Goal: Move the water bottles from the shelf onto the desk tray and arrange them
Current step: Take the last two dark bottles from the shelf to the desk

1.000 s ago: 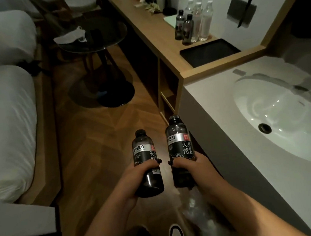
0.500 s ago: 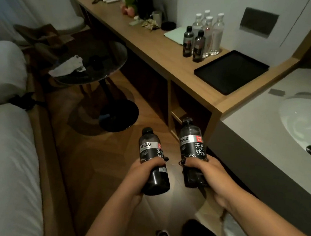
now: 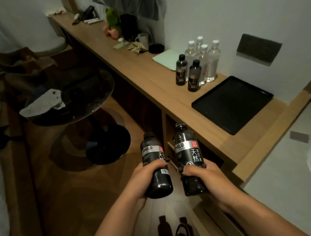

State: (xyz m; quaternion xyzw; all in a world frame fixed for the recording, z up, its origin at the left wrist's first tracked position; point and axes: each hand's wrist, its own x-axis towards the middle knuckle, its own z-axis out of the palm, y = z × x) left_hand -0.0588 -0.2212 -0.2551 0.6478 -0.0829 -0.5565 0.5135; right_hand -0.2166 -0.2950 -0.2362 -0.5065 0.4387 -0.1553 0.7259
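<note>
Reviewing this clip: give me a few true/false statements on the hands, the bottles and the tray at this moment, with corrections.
1. Each hand holds a dark bottle. True: the left hand grips one dark bottle, the right hand another.
2. The black tray already holds bottles. False: nothing stands on it.
3. Clear bottles stand on the desk beside the tray. True.
4. Only clear bottles stand on the desk. False: two small dark bottles stand in front of them.
5. The held bottles are uncapped. False: both have caps on.

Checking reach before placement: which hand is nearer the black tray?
Right. The right hand sits below the black tray, close to the desk edge; the left hand is farther left.
</note>
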